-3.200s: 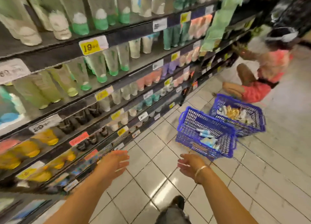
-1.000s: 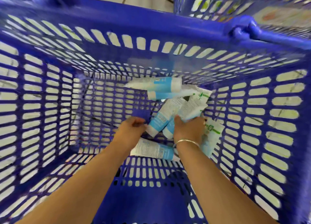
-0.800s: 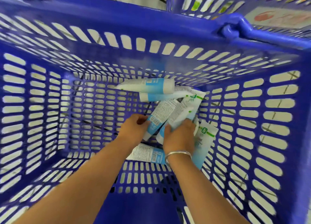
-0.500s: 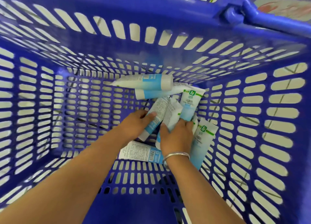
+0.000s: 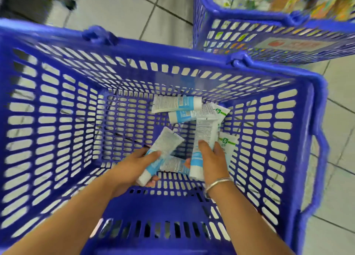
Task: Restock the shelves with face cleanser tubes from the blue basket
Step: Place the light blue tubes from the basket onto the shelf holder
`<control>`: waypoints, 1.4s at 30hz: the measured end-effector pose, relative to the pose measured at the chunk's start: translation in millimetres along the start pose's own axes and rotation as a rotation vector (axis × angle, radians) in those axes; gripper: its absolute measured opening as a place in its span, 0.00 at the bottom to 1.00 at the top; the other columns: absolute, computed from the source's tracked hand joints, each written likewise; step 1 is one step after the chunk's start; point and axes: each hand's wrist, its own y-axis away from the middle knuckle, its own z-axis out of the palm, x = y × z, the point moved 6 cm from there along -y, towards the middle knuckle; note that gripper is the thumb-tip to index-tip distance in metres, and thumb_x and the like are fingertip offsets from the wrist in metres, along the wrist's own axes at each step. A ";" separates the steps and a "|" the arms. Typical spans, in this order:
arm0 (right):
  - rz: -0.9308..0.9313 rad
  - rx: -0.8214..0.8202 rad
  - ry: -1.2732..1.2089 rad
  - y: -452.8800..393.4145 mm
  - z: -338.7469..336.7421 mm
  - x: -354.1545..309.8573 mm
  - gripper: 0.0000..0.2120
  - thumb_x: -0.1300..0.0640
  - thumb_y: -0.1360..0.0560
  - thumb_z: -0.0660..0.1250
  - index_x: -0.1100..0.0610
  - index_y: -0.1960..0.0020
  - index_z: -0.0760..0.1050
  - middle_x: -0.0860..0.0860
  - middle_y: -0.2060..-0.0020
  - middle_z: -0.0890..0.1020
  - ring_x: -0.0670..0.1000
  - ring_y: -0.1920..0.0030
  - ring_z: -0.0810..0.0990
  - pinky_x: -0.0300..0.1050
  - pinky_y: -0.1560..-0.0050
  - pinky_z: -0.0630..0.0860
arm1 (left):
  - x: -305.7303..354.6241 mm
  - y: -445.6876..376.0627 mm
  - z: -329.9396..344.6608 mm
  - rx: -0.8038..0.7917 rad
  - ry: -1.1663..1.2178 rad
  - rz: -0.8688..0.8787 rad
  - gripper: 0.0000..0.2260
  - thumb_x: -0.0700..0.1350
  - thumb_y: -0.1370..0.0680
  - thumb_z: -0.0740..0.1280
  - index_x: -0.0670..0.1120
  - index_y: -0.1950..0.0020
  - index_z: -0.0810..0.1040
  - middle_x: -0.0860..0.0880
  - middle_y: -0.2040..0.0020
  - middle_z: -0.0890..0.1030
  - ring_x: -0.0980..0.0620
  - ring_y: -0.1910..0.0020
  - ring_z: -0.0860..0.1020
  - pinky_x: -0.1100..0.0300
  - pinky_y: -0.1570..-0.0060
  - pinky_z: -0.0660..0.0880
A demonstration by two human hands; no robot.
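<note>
Head view: face cleanser tubes lie at the blue basket bottom, toward 1 o'clock. Left hand grips one tube — right hand clasps another (white caps toward the wrists). Second basket sits beyond on the floor.

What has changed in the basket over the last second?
Each hand has closed on a tube and begun lifting it: the left hand holds one tilted up to the right, the right hand holds one nearly upright. The camera has pulled back, showing the second basket. The two tubes at the far wall stayed put.
</note>
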 end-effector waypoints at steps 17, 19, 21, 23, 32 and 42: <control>-0.090 -0.182 -0.126 250.4 16.7 -156.0 0.08 0.61 0.23 0.60 0.58 0.46 0.74 0.55 0.66 0.78 0.51 0.72 0.76 0.42 0.69 0.74 | 99.4 290.5 -3.6 0.033 0.414 0.258 0.12 0.50 0.32 0.65 0.44 0.53 0.74 0.47 0.69 0.79 0.53 0.78 0.74 0.66 0.78 0.70; -0.159 -0.206 -0.094 288.1 17.4 -194.1 0.07 0.61 0.23 0.60 0.57 0.47 0.75 0.57 0.60 0.79 0.54 0.66 0.75 0.46 0.62 0.73 | 114.7 334.0 0.5 0.014 0.475 0.297 0.16 0.51 0.34 0.66 0.41 0.53 0.75 0.46 0.69 0.78 0.52 0.78 0.73 0.65 0.79 0.68; -0.224 -0.250 -0.104 327.7 24.2 -234.0 0.05 0.61 0.23 0.61 0.55 0.51 0.74 0.56 0.64 0.79 0.52 0.70 0.75 0.43 0.67 0.74 | 135.0 378.4 -3.7 0.029 0.503 0.339 0.17 0.52 0.34 0.66 0.41 0.53 0.76 0.45 0.68 0.79 0.52 0.77 0.74 0.66 0.79 0.70; -0.249 -0.302 -0.154 367.0 30.9 -262.9 0.05 0.60 0.23 0.60 0.55 0.53 0.74 0.53 0.70 0.78 0.48 0.76 0.74 0.38 0.75 0.73 | 147.8 420.0 -10.0 0.056 0.551 0.385 0.19 0.52 0.34 0.66 0.41 0.49 0.76 0.45 0.65 0.79 0.53 0.77 0.75 0.64 0.79 0.72; -0.284 -0.601 -0.163 510.6 35.1 -344.8 0.19 0.47 0.21 0.53 0.61 0.50 0.73 0.52 0.74 0.80 0.47 0.77 0.77 0.37 0.77 0.74 | 153.4 577.3 15.6 0.079 0.921 0.633 0.23 0.57 0.21 0.51 0.42 0.52 0.77 0.46 0.69 0.81 0.53 0.78 0.76 0.65 0.79 0.72; -0.112 -1.079 0.001 699.7 64.1 -289.4 0.23 0.45 0.20 0.48 0.61 0.55 0.75 0.54 0.73 0.81 0.49 0.77 0.77 0.40 0.76 0.77 | 13.2 752.5 17.7 0.316 1.274 0.808 0.23 0.56 0.21 0.54 0.44 0.59 0.82 0.44 0.68 0.82 0.52 0.80 0.73 0.66 0.79 0.69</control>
